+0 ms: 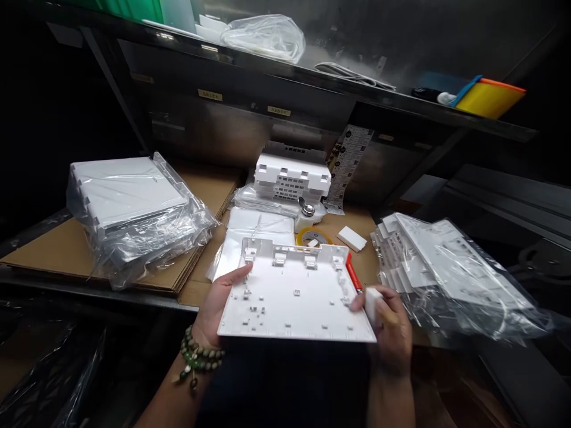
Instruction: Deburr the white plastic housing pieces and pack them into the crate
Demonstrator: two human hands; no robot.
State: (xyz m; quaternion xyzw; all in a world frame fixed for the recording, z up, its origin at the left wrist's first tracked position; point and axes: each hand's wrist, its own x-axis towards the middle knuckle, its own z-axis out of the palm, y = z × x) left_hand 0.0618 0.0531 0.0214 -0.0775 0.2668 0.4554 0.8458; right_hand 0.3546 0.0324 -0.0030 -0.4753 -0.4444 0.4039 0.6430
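A white plastic housing panel (285,303) is held up in front of me, its inner side with small clips and posts facing me. My left hand (218,306) grips its left edge, thumb on top, with a beaded bracelet at the wrist. At the right edge, my right hand (395,327) is closed around a small white block (373,303), perhaps a sponge or eraser. The thumb or a fingertip of that hand touches the panel's right side. Some of the right hand is blurred. Just behind the panel lies a red-handled tool (354,273), partly hidden.
Bagged white panels stack at left (134,196) on cardboard (44,249), and more bagged panels (464,267) lie at right. Behind are a roll of yellow tape (302,236), a metal-capped bottle (307,209), a white rectangular block (352,238) and upright white housings (292,175). A metal shelf (267,70) crosses above.
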